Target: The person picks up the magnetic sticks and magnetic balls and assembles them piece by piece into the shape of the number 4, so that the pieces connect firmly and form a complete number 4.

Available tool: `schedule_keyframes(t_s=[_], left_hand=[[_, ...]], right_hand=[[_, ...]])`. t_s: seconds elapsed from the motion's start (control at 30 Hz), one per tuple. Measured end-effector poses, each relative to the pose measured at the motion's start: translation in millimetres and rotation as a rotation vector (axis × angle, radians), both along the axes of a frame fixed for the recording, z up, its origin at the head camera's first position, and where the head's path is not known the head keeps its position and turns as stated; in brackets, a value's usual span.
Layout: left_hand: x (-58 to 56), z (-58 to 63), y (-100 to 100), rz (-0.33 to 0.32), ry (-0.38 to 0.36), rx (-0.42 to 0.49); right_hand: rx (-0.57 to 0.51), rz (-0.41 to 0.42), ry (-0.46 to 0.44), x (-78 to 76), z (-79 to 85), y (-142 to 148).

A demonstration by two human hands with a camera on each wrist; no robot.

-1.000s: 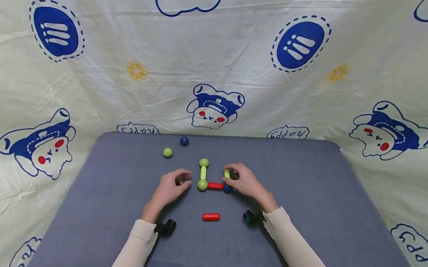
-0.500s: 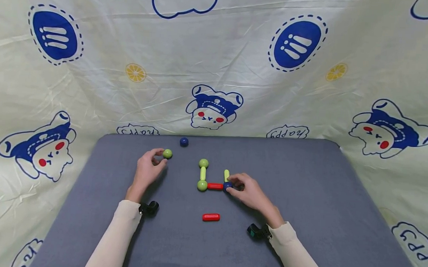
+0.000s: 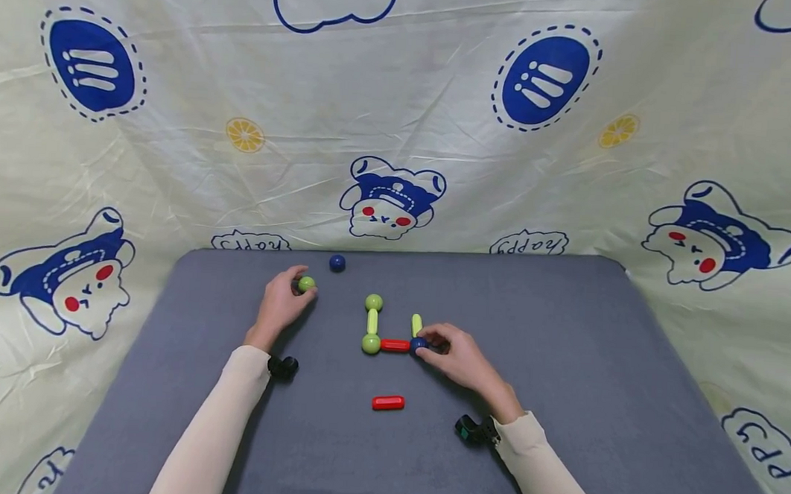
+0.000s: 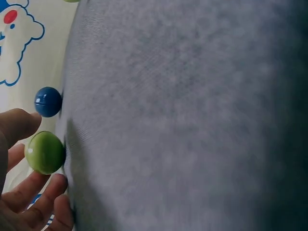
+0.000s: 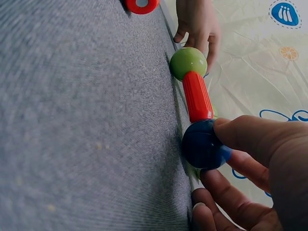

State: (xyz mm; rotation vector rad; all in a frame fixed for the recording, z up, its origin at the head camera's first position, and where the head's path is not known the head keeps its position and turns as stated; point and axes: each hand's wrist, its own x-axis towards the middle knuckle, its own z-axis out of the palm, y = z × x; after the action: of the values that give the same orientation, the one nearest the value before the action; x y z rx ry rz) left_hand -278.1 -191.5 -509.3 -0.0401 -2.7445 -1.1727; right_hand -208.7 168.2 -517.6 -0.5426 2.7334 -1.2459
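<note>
Ball-and-rod construction (image 3: 395, 345) rests near the middle of the table, a squared U whose open side faces the far edge. Behind it and to both sides rises a pale cloth backdrop (image 3: 404, 91), printed with cartoon animals, orange slices, blue ovals and the word "happy". Next in size comes the gray-blue table (image 3: 533, 306), its far corners rounded. Two cream sleeves (image 3: 207, 431) reach in over it from the near side. The hands are well apart. The left hand (image 3: 280, 306) curls fingers and thumb round a loose green ball (image 3: 306, 283), left of the construction. The right hand (image 3: 460, 358) pinches the blue corner ball (image 5: 204, 144) between thumb and fingers. Each wrist carries a black wrist camera (image 3: 283, 369). Of the rods, the joined red rod (image 3: 394, 345) links the blue corner ball with the near green ball (image 3: 371, 343); the left yellow-green rod (image 3: 372, 323) runs from there to the far green ball (image 3: 374, 302); the right yellow-green rod (image 3: 417, 323) points away from the blue corner ball, its near end hidden behind fingers. A loose red rod (image 3: 388, 402) lies apart, on the near side, with a silvery disc in its end in the right wrist view. Smallest, a loose blue ball (image 3: 337, 263) sits close to the far edge, near the left hand.
</note>
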Motion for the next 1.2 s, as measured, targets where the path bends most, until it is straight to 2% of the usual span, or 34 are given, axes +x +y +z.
schedule_keyframes(t_s=[0.2,0.47,0.67,0.83,1.03,1.2], left_hand=[[-1.3,0.8,3.6,0.013,-0.017,-0.014],[0.5,1.8,5.1,0.016,-0.035,-0.091],[1.5,6.9,15.6,0.038,-0.041,-0.046],[0.9,14.3,27.8,0.0,-0.003,-0.02],[5.5,23.2,43.4,-0.028,0.033,-0.005],[10.5,28.6,60.6,-0.035,0.054,0.062]], right_hand=[[0.011,0.008,0.0,-0.5,-0.1,0.9],[0.009,0.002,-0.013,0.0,-0.2,-1.1],[0.029,0.017,-0.011,0.0,-0.9,-1.6],[0.026,0.011,-0.012,0.2,0.1,-0.8],[0.024,0.019,-0.007,0.5,0.3,-0.6],[0.015,0.021,0.001,0.8,-0.3,-0.4]])
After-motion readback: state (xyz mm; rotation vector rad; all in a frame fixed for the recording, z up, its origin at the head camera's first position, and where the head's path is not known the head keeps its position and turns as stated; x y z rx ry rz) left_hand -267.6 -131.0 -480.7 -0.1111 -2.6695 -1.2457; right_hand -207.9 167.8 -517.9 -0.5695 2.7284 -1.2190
